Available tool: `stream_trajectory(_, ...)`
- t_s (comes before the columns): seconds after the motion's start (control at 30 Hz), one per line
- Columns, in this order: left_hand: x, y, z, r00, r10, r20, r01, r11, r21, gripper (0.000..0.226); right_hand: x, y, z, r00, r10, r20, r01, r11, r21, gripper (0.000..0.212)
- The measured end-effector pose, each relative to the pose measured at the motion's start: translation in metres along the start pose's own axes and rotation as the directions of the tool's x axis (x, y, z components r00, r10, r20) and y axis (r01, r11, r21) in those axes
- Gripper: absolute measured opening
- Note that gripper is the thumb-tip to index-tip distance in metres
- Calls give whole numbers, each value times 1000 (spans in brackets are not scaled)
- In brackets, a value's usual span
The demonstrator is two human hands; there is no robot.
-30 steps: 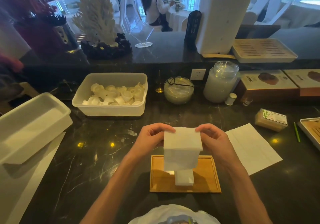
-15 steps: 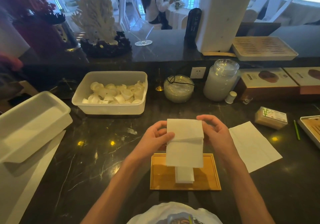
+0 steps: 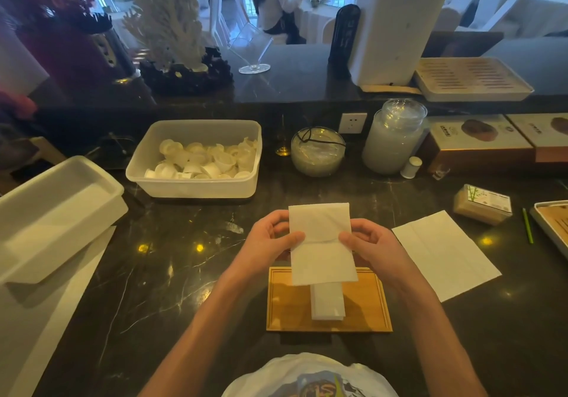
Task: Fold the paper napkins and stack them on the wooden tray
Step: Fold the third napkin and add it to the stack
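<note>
Both bare forearms rise from the bottom edge of the frame and converge toward the centre. The left hand (image 3: 267, 243) sits just left of centre, its thumb pressed on the front of a paper napkin (image 3: 322, 261) and its fingers curled at the sheet's left edge. The right hand (image 3: 372, 243) mirrors it just right of centre, thumb on the front and fingers curled. The hands are level with each other, thumb tips apart and not touching.

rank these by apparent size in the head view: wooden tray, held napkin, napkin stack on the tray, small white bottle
1. wooden tray
2. held napkin, nearer the camera, so it looks enlarged
3. napkin stack
4. small white bottle
</note>
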State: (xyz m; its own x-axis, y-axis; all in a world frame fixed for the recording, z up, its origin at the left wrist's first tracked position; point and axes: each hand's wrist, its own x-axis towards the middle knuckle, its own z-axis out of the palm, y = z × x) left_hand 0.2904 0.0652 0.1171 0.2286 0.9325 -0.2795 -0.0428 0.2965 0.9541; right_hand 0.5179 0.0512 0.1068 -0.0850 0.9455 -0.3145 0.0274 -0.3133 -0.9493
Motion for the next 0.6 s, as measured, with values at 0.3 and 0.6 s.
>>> stream_trajectory(0.3, 4, 0, -2, 999, 29, -37, -27, 999, 40, 25, 1, -1, 0, 1000, -12, -13, 13, 998, 57, 18)
stream_trajectory(0.6, 6, -9, -3, 999, -46, -7, 44, 981, -189, 22, 7, 2, 3, 997, 1, -73, 0, 1000, 16, 35)
